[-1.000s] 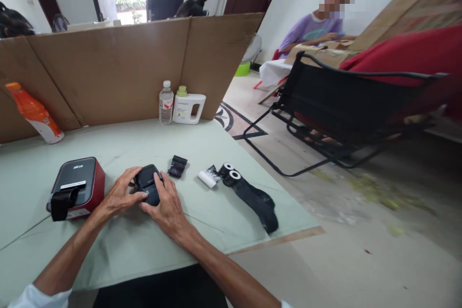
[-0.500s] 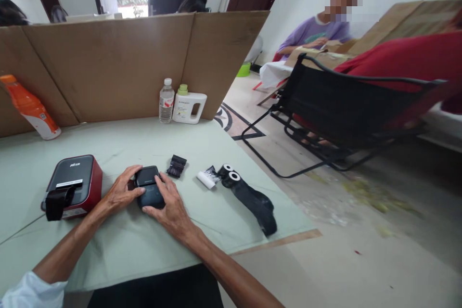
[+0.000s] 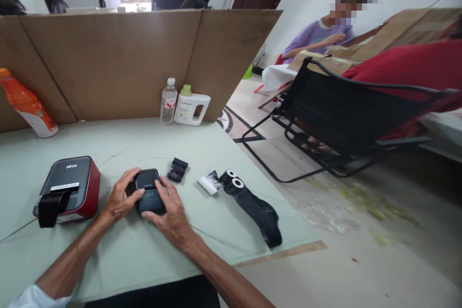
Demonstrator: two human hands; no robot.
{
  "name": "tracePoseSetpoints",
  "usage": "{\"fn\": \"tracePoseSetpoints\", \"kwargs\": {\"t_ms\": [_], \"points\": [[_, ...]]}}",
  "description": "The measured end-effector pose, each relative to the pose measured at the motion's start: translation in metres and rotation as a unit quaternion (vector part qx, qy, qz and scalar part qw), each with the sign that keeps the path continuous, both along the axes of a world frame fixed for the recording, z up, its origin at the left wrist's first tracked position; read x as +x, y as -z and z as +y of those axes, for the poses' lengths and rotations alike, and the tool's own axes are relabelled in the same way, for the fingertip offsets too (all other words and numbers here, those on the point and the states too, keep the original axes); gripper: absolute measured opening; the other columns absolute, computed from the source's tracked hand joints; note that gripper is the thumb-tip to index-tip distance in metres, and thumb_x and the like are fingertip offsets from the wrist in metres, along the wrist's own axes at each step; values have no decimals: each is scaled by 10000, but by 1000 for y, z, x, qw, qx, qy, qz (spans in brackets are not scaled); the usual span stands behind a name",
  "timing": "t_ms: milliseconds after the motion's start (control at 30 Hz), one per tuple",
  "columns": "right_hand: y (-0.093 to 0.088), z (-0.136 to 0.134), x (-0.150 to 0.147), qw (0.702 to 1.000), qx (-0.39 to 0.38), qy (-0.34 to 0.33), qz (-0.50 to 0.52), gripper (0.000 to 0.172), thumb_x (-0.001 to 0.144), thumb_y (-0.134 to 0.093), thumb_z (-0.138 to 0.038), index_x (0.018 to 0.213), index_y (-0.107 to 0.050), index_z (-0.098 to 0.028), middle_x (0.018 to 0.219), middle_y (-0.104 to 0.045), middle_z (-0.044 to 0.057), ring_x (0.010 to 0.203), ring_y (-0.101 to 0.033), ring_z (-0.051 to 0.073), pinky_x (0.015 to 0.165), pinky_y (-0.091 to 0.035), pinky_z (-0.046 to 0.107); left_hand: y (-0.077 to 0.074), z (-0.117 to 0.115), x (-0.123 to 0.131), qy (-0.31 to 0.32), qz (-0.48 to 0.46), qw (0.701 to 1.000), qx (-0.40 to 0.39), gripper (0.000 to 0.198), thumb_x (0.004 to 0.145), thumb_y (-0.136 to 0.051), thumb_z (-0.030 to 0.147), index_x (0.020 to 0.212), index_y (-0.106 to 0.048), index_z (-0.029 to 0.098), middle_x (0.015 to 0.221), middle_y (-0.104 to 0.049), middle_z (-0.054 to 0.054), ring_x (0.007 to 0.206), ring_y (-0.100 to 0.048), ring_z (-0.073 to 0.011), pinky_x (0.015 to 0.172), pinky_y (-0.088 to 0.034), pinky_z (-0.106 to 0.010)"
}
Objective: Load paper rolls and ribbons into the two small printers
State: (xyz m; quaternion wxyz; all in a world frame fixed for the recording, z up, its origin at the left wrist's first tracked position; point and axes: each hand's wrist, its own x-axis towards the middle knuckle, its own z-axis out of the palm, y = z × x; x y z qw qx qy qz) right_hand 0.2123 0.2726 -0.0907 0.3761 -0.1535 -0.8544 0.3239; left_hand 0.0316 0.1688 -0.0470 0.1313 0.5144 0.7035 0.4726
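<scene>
A small dark rounded device, perhaps a portable label printer [image 3: 148, 192], lies on the green tabletop. My left hand [image 3: 122, 195] grips its left side, thumb on the top face near the middle seam. From the right, my right hand [image 3: 172, 209] closes round its edge, with fingers on the upper right and the thumb along the near edge. To the left stands a red and black label printer [image 3: 72, 185] with a black strip hanging from its front slot. A little to the right of the device sits a small dark ribbon cartridge [image 3: 177, 170].
Rolls of black ribbon [image 3: 256, 209] with white cores and a small white roll [image 3: 210, 184] lie at right. A clear water bottle [image 3: 168, 103], a white jug [image 3: 192, 107] and an orange bottle [image 3: 29, 106] stand by the cardboard screen [image 3: 133, 67]. Two people sit beyond a folding chair [image 3: 346, 110].
The camera view has shifted slightly. Both hands keep their hold on the small device, which stays in place on the table. The person in purple has moved an arm.
</scene>
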Motion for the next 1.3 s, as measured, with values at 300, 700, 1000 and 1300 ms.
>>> {"fn": "tracePoseSetpoints", "kwargs": {"t_ms": [300, 700, 1000, 1300], "points": [[-11, 3, 4, 999, -37, -19, -7, 882, 807, -861, -363, 1568, -441, -212, 1575, -455, 217, 1461, -456, 379, 1185, -419, 606, -13, -1, 0, 19, -1, 999, -33, 578, 888, -667, 352, 1435, -570, 197, 1503, -571, -147, 1409, -527, -316, 1169, -454, -498], [-25, 27, -3, 992, -104, -59, 35, 483, 958, -644, -327, 1418, -590, -189, 1283, -604, 147, 1136, -645, 258, 922, -607, 399, -32, 3, -7, 51, 56, 995, -70, 508, 884, -660, 330, 1374, -617, 201, 1443, -617, -141, 1351, -580, -316, 1155, -471, -518], [-20, 26, -3, 993, -99, -54, 32, 504, 952, -647, -329, 1436, -575, -209, 1289, -598, 145, 1149, -638, 268, 917, -605, 405, -34, 4, -8, 65, 61, 994, -55, 447, 888, -678, 326, 1321, -658, 219, 1365, -668, -124, 1276, -626, -296, 1113, -504, -483], [-22, 26, -2, 994, -89, -50, 35, 536, 954, -645, -322, 1472, -546, -225, 1292, -605, 142, 1164, -636, 277, 942, -601, 425, -35, 5, -11, 66, 56, 995, -46, 437, 901, -664, 343, 1320, -665, 218, 1348, -683, -116, 1257, -637, -285, 1122, -502, -482]]}}
